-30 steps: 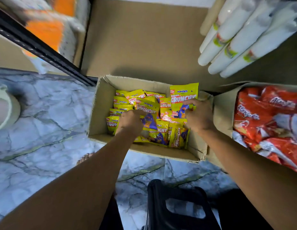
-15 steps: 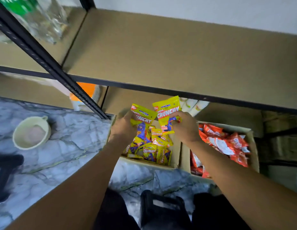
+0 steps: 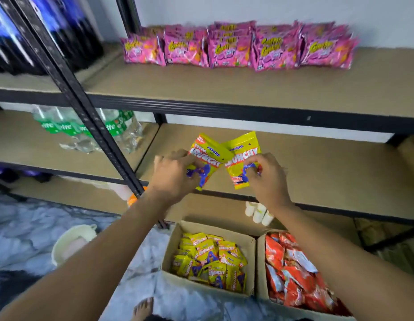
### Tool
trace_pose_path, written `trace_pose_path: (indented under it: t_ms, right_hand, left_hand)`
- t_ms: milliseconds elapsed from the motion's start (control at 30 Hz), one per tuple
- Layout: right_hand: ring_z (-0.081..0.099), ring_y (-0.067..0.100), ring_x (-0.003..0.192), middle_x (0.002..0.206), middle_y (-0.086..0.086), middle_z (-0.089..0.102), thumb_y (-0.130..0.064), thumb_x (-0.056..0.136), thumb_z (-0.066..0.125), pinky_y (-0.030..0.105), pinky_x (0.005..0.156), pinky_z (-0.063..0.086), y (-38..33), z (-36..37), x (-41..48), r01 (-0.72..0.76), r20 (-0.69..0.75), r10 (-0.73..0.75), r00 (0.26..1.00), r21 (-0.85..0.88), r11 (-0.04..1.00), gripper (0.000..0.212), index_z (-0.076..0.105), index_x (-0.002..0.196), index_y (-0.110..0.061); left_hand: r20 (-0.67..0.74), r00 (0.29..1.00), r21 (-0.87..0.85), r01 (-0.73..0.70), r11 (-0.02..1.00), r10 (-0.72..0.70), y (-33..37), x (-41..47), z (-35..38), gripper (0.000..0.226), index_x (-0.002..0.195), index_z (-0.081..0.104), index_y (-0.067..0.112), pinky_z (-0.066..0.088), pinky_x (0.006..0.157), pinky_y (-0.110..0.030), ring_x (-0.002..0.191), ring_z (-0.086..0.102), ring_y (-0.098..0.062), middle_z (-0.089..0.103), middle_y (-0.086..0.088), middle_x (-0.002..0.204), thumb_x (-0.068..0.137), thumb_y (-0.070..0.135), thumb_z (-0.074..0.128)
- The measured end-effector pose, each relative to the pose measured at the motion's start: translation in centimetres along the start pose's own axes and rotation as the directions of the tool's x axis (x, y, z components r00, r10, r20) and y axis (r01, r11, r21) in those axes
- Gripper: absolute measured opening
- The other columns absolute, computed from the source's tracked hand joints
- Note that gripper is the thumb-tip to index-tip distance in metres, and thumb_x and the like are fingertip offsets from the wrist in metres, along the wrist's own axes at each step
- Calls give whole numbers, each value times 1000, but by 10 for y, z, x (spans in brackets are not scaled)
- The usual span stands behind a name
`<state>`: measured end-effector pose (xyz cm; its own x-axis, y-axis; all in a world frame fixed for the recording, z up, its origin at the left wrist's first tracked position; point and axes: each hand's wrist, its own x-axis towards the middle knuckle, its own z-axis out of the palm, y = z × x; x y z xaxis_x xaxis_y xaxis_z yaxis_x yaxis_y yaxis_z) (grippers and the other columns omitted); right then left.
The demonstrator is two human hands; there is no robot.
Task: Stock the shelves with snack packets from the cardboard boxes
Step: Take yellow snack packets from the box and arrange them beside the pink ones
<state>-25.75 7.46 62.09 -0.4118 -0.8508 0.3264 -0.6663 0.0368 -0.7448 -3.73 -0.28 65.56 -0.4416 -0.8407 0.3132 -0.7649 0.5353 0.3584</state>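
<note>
left hand [image 3: 173,179] pinches glossy yellow pouch [image 3: 208,154] | right hand [image 3: 268,181] pinches second pouch [image 3: 240,158] | matte board shelf [image 3: 328,172] beneath

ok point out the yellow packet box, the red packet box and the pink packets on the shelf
yellow packet box [image 3: 248,258]: head view, inner right wall
red packet box [image 3: 282,309]: head view, front wall
pink packets [image 3: 229,49]: head view, front of the middle packet

"CRUNCHY" on the yellow packets [image 3: 209,156]; green bottle labels [image 3: 114,127] seemingly read "Sprite".
</note>
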Motion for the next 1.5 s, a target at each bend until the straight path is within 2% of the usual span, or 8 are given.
trace_pose_path:
  t_ms: [367, 500, 600, 667, 800, 1167, 1367, 1500]
  right_hand:
    - [57, 16, 80, 94, -9, 60, -25, 81, 47, 48, 77, 49, -76, -102, 63, 155, -324, -106, 940, 127, 980, 20, 62, 93, -32]
    - [53, 12, 64, 75, -15, 61, -15, 87, 60, 30, 64, 42, -81, -144, 87, 32, -324, 50, 945, 243, 969, 23, 59, 90, -37]
    - [61, 17, 79, 92, -5, 66, -12, 89, 63, 27, 62, 46, -69, -175, 99, -32, -323, 107, 940, 230, 973, 25, 57, 95, -36]
    - [63, 16, 92, 105, -3, 65, -11, 91, 63, 23, 63, 47, -54, -194, 107, -66, -321, 147, 936, 251, 966, 23, 58, 101, -31]
    - [61, 15, 90, 112, -3, 64, -8, 93, 61, 14, 53, 41, -14, -230, 119, -141, -329, 242, 913, 301, 943, 24, 59, 105, -28]
    - [65, 17, 104, 115, -8, 61, -12, 93, 63, 34, 79, 58, 106, -323, 167, -219, -376, 319, 870, 284, 933, 20, 62, 105, -28]
    - [62, 16, 97, 109, -3, 61, -8, 91, 61, 22, 66, 49, 168, -364, 231, -221, -355, 293, 888, 231, 948, 20, 61, 102, -24]
    - [56, 13, 88, 102, -2, 61, -5, 86, 62, 11, 57, 39, 198, -377, 282, -217, -350, 263, 899, 167, 962, 21, 63, 98, -22]
  left_hand:
    - [-180, 974, -351, -197, 916, 141, 89, 80, -112, 19, 92, 67, 38, 50, 87, -50, 83, 65, -17, 66, 14, 90, 77, 26, 70]
    - [-177, 974, -438, -208, 874, 143, 113, 112, -112, 32, 109, 69, 27, 47, 87, -27, 98, 57, -9, 60, 10, 111, 80, 17, 77]
    - [-181, 968, -467, -238, 852, 172, 137, 133, -99, 40, 116, 68, 22, 31, 81, 3, 98, 49, 0, 52, 3, 114, 81, 6, 75]
    - [-160, 975, -499, -217, 839, 157, 153, 148, -84, 44, 116, 66, 31, 27, 81, 7, 103, 49, -3, 50, 1, 120, 81, 7, 76]
    - [-97, 982, -615, -185, 767, 159, 190, 174, -46, 53, 101, 58, 57, 45, 100, -21, 113, 56, -7, 57, 3, 125, 80, 11, 77]
    - [-16, 991, -690, -106, 716, 131, 307, 230, 58, 39, 108, 67, 38, 40, 54, -19, 52, 50, 1, 68, 9, 104, 85, 6, 68]
    - [-35, 991, -642, -123, 757, 131, 377, 282, 114, 40, 101, 62, 32, 40, 49, -11, 56, 55, -8, 66, -2, 108, 84, -4, 61]
    - [-19, 995, -584, -89, 807, 95, 412, 321, 152, 38, 93, 59, 42, 47, 67, -26, 81, 61, -30, 61, -11, 120, 82, 7, 65]
